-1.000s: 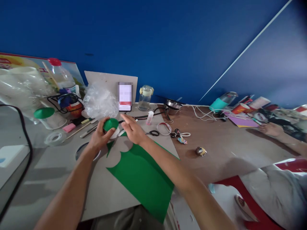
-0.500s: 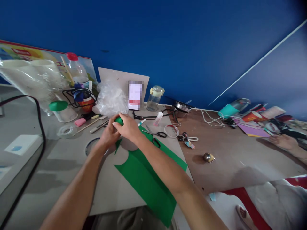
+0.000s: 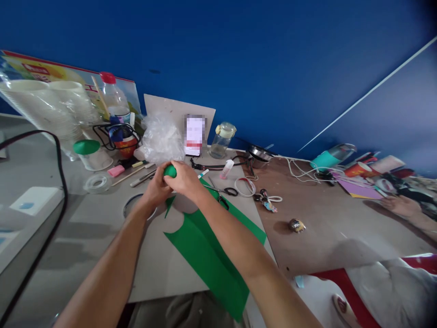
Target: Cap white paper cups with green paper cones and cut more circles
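The smooth green dome (image 3: 170, 171) stays clasped between my left hand (image 3: 156, 187) and right hand (image 3: 183, 178), fingers curled as before, above the cut green card (image 3: 205, 259).

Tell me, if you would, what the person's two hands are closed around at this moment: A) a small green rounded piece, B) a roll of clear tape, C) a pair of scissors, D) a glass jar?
A: the left hand and right hand cup the small green rounded piece between them, its top showing above the fingers, while the roll of clear tape lies away to the left.
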The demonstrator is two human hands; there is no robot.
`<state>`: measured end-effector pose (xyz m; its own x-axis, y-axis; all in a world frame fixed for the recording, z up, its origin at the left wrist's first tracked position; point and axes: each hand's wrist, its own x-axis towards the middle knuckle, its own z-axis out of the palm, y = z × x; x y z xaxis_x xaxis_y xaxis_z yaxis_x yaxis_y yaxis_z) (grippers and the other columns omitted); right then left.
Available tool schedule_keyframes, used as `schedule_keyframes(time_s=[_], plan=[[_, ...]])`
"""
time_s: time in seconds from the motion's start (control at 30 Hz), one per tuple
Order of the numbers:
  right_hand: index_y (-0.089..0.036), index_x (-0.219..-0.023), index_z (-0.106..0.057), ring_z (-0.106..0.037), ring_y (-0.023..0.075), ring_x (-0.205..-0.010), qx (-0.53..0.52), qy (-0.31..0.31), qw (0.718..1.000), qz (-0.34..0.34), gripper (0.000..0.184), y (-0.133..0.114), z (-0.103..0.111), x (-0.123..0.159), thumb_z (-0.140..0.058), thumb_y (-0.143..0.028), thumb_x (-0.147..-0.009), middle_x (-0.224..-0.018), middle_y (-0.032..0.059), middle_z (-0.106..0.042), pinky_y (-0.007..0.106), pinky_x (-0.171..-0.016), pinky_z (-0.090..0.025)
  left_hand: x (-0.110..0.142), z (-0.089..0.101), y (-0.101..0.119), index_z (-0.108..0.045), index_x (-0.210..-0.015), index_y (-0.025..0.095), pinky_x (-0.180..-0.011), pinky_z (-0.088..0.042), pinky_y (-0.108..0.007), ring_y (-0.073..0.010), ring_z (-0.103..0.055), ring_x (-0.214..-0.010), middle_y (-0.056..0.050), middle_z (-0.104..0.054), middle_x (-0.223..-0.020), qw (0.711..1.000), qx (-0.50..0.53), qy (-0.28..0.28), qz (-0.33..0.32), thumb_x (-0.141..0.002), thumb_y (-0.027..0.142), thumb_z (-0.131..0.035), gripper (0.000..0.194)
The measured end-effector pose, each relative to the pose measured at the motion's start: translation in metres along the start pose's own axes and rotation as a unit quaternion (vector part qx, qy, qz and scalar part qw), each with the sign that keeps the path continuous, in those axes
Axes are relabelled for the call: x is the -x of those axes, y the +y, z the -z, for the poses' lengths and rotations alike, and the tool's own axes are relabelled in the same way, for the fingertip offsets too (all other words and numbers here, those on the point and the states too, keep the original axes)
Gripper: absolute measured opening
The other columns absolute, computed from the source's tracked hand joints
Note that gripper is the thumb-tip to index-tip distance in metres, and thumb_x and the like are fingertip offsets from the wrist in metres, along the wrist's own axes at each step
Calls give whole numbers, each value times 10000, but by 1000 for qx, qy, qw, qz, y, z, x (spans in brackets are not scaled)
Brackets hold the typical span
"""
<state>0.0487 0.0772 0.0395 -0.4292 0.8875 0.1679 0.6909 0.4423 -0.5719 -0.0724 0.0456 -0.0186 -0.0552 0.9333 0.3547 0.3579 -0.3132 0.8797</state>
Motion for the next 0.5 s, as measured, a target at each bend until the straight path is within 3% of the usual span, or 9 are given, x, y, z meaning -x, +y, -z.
schedule_keyframes(time_s=[0.33, 0.5], plan=[[-82, -1229, -632, -632, 301, -1191, 1, -21, 1000, 8, 432, -1, 7, 1, -680, -314, -868, -1250, 195, -681, 403, -1065, -481, -1, 0, -3, -507, -1380, 164, -1021, -511, -422, -287, -628, -1176, -148, -617, -1354, 1000, -5, 10, 4, -704, 292, -607, 695], [-124, -1184, -646, -633, 275, -1173, -8, -16, 1000, 3, 383, 0, 6, 0, -710, -289, -844, -1212, 152, -692, 391, -1059, -484, -1, 0, -3, -515, -1368, 157, -1036, -497, -451, -307, -603, -1212, -153, -630, -1320, 1000, -9, 14, -11, -695, 298, -611, 694]])
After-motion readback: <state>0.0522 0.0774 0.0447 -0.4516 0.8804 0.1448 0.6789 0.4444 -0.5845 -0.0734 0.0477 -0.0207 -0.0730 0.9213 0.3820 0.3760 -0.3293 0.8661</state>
